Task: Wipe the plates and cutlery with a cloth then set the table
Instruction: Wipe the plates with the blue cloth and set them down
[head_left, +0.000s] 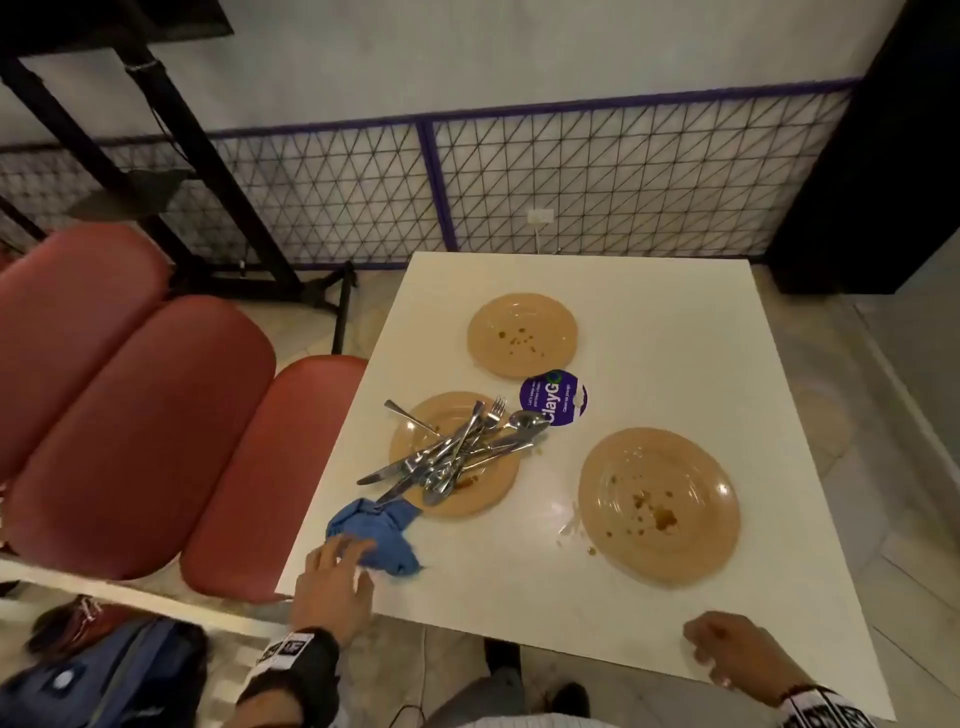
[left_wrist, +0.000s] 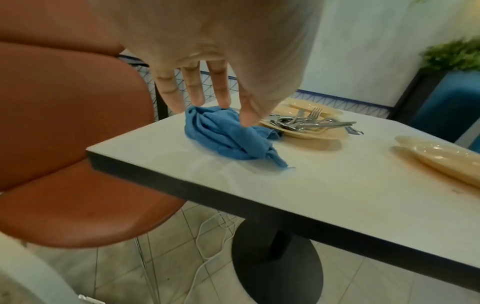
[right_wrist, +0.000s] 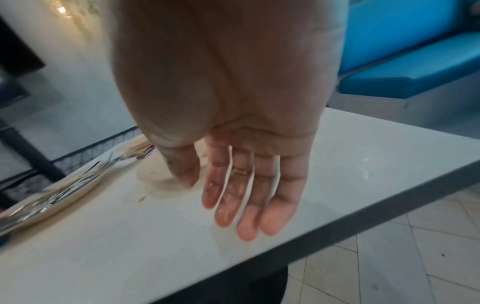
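Note:
Three tan, stained plates lie on the white table (head_left: 649, 291): a far plate (head_left: 522, 334), a right plate (head_left: 658, 506), and a left plate (head_left: 483, 499) heaped with cutlery (head_left: 457, 452). A crumpled blue cloth (head_left: 376, 532) sits near the table's left front corner, beside that plate (left_wrist: 306, 133). My left hand (head_left: 335, 577) reaches over the cloth (left_wrist: 226, 135) with fingers spread, the fingertips (left_wrist: 224, 102) at its top edge. My right hand (head_left: 727, 649) hovers open above the table's front right edge, fingers (right_wrist: 249, 205) straight, holding nothing.
A purple round sticker (head_left: 553, 397) lies between the plates. Red padded seats (head_left: 140, 405) line the table's left side, with a wire mesh fence (head_left: 571, 187) behind. A blue bench (right_wrist: 415, 61) stands to the right. Bags (head_left: 104, 670) sit at lower left.

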